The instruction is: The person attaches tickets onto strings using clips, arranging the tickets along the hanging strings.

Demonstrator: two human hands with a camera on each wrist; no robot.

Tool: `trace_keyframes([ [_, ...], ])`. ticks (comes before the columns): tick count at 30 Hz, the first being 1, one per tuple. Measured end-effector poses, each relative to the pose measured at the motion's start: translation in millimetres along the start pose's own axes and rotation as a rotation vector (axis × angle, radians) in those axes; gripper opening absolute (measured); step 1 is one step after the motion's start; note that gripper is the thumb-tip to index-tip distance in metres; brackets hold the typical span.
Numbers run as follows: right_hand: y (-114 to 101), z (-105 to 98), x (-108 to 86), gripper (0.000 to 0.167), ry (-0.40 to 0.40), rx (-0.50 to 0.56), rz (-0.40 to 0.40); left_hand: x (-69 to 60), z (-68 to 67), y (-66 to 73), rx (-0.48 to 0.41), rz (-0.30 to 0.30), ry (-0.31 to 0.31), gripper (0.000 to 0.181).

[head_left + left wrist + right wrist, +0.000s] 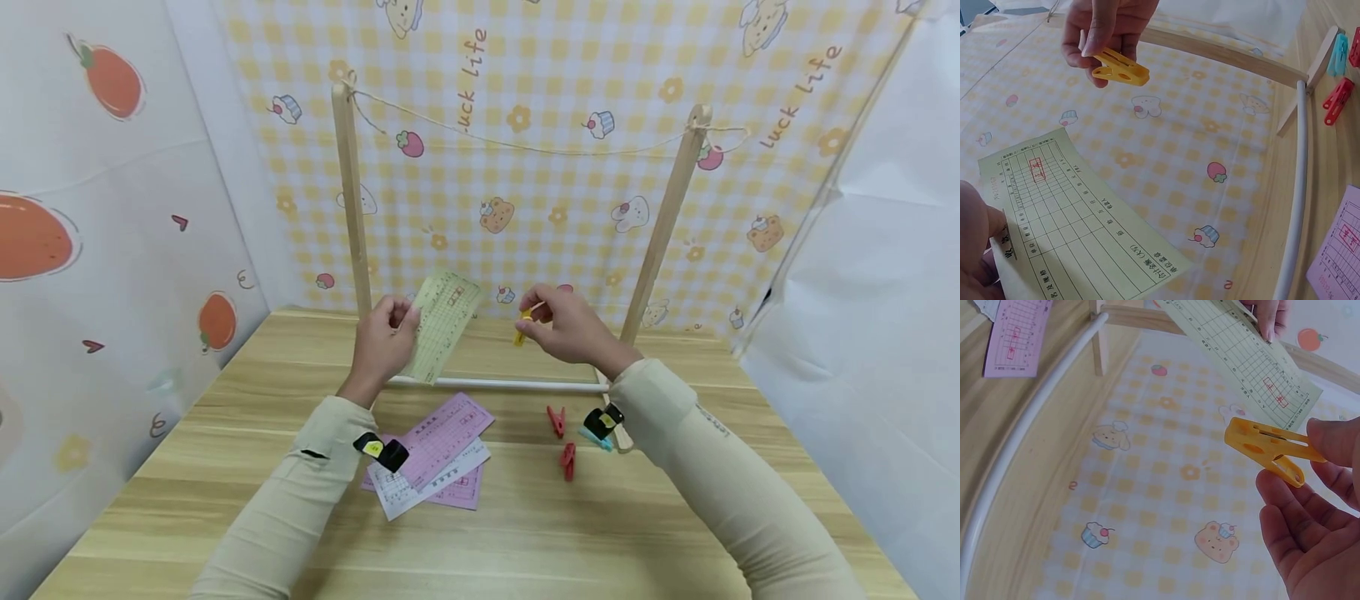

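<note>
My left hand [386, 337] pinches the edge of a pale green printed slip [444, 325], which tilts up above the table. To its right, my right hand [566, 323] holds a yellow clothespin [520, 332] by its handle ends, between thumb and fingers. In the right wrist view the clothespin [1266, 447] points toward the slip [1250, 362] but stands apart from it. The left wrist view shows the slip's printed grid and a red stamp box. A thin string [525, 147] hangs slack between two wooden posts above both hands.
Purple slips [450, 433] and a white slip [438, 481] overlap on the table near the left forearm. Red clothespins [568, 461] and a light blue clothespin [596, 438] lie to the right. A white rod [517, 385] joins the posts [352, 200] low down.
</note>
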State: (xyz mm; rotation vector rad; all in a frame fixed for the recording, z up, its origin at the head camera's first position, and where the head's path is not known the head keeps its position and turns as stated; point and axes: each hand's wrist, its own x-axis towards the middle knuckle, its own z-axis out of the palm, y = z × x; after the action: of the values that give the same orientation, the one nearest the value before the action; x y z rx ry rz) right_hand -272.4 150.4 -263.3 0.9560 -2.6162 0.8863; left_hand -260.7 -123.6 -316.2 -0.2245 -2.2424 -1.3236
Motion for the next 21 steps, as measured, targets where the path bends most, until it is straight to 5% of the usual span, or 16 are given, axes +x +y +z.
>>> trace_keyframes([
  [21, -15.2, -11.0, 26.2, 0.016, 0.003, -0.036, -0.055, 19.2, -4.0, 12.9, -0.064, 0.006, 0.077, 0.019],
])
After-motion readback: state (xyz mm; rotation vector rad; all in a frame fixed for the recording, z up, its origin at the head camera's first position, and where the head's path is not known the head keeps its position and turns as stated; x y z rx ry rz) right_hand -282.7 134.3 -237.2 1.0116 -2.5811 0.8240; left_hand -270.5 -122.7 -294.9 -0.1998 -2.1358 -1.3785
